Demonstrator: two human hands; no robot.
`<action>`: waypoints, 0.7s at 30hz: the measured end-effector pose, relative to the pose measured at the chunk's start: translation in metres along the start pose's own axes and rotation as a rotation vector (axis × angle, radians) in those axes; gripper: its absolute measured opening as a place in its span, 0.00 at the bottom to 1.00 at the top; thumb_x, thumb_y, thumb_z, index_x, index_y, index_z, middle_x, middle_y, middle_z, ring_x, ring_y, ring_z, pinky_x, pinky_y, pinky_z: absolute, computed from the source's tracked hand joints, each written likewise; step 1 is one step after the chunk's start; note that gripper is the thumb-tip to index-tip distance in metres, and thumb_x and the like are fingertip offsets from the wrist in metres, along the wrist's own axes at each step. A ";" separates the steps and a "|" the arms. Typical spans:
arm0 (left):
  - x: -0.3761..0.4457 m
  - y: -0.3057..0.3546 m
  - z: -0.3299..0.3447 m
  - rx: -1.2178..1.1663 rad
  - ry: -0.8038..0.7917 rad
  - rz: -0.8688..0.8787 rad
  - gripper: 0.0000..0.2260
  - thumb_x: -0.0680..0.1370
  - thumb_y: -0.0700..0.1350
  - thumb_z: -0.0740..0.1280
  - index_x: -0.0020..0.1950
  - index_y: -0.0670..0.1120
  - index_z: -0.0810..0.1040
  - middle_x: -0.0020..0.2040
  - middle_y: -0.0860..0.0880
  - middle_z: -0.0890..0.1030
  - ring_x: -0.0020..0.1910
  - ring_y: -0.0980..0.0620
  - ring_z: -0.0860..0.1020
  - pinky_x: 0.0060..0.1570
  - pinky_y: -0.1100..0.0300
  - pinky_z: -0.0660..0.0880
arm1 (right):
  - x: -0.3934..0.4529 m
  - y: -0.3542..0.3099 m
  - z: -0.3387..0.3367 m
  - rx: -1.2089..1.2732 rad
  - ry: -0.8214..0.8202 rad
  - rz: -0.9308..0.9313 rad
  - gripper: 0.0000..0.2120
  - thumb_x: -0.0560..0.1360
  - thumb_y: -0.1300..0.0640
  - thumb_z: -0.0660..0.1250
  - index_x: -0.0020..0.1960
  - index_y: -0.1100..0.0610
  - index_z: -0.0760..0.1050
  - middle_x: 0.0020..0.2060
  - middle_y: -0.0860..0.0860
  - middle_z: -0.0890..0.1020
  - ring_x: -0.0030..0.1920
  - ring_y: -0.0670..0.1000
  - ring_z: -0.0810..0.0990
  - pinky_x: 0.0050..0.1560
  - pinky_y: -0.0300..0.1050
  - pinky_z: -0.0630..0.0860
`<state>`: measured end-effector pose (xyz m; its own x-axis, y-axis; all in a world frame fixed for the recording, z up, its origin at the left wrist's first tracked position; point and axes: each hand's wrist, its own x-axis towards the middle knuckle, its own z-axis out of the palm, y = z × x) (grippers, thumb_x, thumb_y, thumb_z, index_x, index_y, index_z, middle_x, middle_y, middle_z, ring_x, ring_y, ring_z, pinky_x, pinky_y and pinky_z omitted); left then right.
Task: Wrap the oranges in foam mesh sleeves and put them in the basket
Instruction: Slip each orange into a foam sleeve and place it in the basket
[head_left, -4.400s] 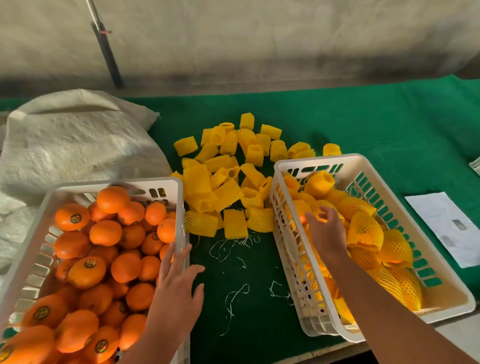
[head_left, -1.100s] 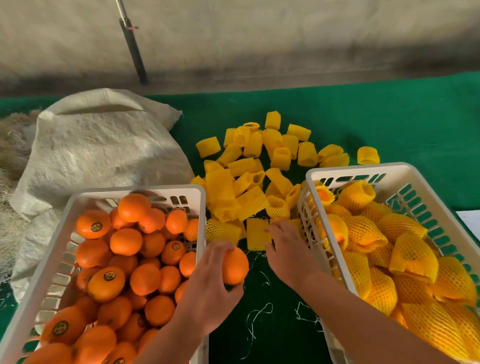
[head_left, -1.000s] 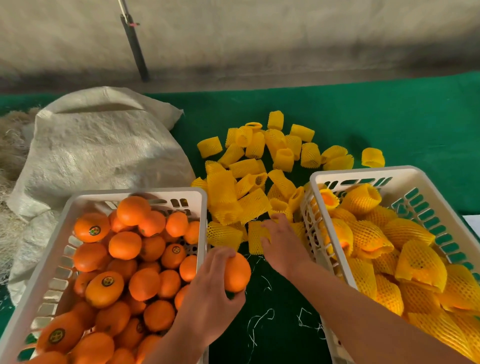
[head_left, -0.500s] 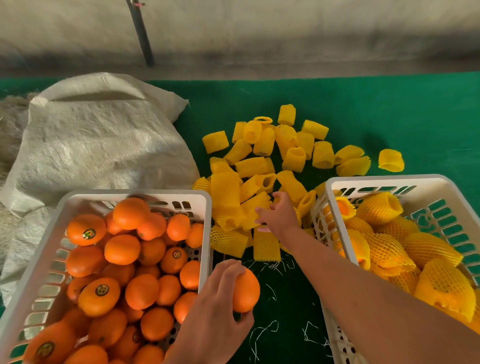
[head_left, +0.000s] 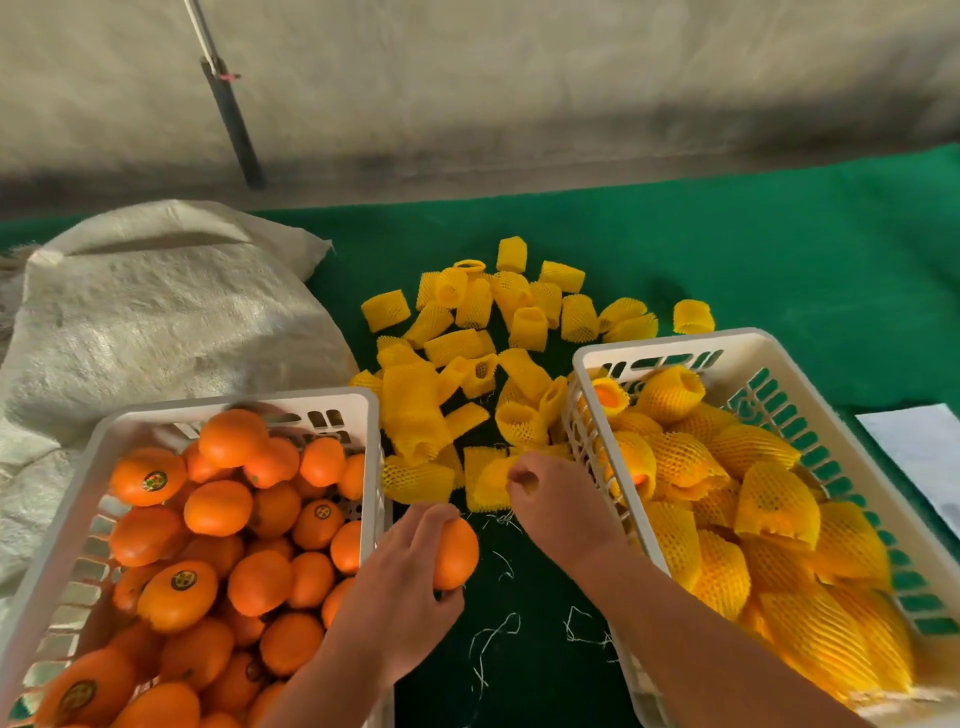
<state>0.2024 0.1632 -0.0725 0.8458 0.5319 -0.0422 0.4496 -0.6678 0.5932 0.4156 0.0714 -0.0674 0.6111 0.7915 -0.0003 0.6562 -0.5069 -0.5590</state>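
My left hand (head_left: 402, 587) grips a bare orange (head_left: 457, 553) over the green cloth, between the two baskets. My right hand (head_left: 558, 501) pinches a yellow foam mesh sleeve (head_left: 491, 480) at the near edge of the loose sleeve pile (head_left: 467, 358). The left white basket (head_left: 67, 530) holds several bare oranges (head_left: 218, 506). The right white basket (head_left: 675, 345) holds several oranges wrapped in yellow mesh (head_left: 769, 499).
A grey woven sack (head_left: 156, 322) lies at the back left on the green table cloth (head_left: 779, 249). A white paper (head_left: 919, 452) sits at the right edge. A dark pole (head_left: 231, 111) leans on the wall behind. Loose white threads (head_left: 493, 634) lie between the baskets.
My right hand reached into the sleeve pile, then drew back toward me with a sleeve pinched in it. My left hand lifted an orange out of the left basket and still holds it.
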 end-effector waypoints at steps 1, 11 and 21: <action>-0.002 0.002 -0.001 0.029 -0.044 0.032 0.41 0.72 0.59 0.75 0.74 0.71 0.50 0.72 0.69 0.57 0.63 0.55 0.73 0.52 0.63 0.69 | -0.011 0.003 -0.001 -0.031 -0.032 -0.008 0.09 0.80 0.51 0.70 0.60 0.47 0.81 0.48 0.43 0.84 0.41 0.37 0.77 0.40 0.25 0.72; -0.025 0.055 0.028 0.122 -0.577 0.002 0.51 0.65 0.64 0.76 0.78 0.65 0.46 0.66 0.59 0.67 0.61 0.52 0.73 0.56 0.54 0.73 | -0.094 0.026 0.002 -0.134 -0.371 -0.122 0.32 0.78 0.59 0.72 0.78 0.48 0.66 0.76 0.47 0.70 0.76 0.50 0.65 0.75 0.47 0.64; -0.019 0.074 0.037 0.265 -0.757 -0.046 0.46 0.66 0.61 0.77 0.77 0.57 0.56 0.61 0.50 0.74 0.56 0.47 0.75 0.49 0.55 0.76 | -0.129 0.035 0.000 -0.197 -0.381 -0.177 0.23 0.77 0.64 0.68 0.70 0.49 0.73 0.63 0.46 0.73 0.64 0.48 0.71 0.62 0.42 0.71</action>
<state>0.2305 0.0844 -0.0578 0.7475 0.1274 -0.6520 0.4613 -0.8057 0.3715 0.3599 -0.0484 -0.0869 0.3001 0.9220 -0.2448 0.8298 -0.3789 -0.4098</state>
